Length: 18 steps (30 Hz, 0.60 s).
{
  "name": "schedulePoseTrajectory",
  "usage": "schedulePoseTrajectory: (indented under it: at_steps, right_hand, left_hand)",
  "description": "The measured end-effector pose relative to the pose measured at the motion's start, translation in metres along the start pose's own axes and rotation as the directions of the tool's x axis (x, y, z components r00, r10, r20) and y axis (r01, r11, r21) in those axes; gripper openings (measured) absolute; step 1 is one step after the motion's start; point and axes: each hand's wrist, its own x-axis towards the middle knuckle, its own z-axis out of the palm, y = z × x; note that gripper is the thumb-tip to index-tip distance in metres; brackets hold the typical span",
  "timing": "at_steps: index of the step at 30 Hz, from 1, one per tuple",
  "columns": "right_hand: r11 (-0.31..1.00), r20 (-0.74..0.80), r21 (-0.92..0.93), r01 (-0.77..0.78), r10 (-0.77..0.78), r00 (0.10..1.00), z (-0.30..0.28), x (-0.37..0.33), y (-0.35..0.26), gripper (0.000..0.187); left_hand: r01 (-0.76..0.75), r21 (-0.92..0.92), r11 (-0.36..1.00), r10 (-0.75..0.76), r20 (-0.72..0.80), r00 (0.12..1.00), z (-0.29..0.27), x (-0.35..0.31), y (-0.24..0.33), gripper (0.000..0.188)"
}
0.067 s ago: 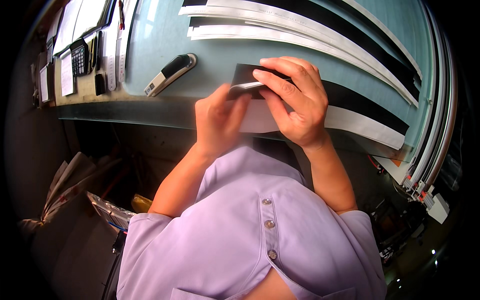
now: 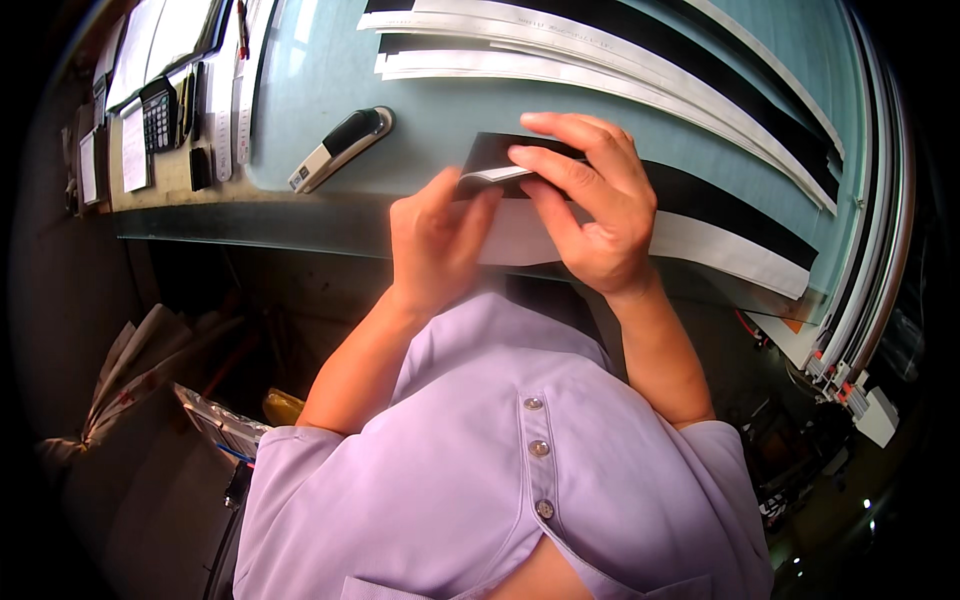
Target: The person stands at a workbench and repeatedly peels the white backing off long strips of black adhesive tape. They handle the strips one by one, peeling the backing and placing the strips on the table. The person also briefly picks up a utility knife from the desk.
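A long black-and-white strip [image 2: 725, 210], which looks like paper or thin sheet, runs along the table's near edge. Its left end is lifted and curled over, black on top with a white layer showing in the fold. My left hand [image 2: 432, 235] is closed on that end, thumb and fingers gripping its left corner; blur softens the fingers. Around the curled part, my right hand [image 2: 607, 215] has its thumb below and a fingertip on top, with the upper fingers raised. A stapler [image 2: 343, 148] in black and cream lies just beyond my left hand.
Several similar black-and-white strips [image 2: 560, 70] lie across the far side of the glass-topped table [image 2: 300, 215]. At the left are a calculator [image 2: 158, 118], rulers [image 2: 223, 125], pens and papers. A metal rail [image 2: 890, 200] borders the right side.
The curled black end has dipped slightly toward me, and my right fingers have shifted a little with it. My left hand stays in place.
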Motion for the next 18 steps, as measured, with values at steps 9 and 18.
schedulePoseTrajectory:
  at_steps: [9,18]
  right_hand:
    - [0.846,0.064,0.243,-0.474,0.474,0.878,-0.003,-0.001,-0.009,0.009]
    - [0.775,0.001,0.403,-0.488,0.532,0.846,0.006,-0.006,-0.017,0.018]
  left_hand:
    - [-0.049,0.084,0.995,0.047,0.031,0.998,0.001,-0.004,0.001,0.015]
    - [-0.049,0.07,0.996,0.049,0.009,0.999,0.001,-0.006,0.004,0.015]
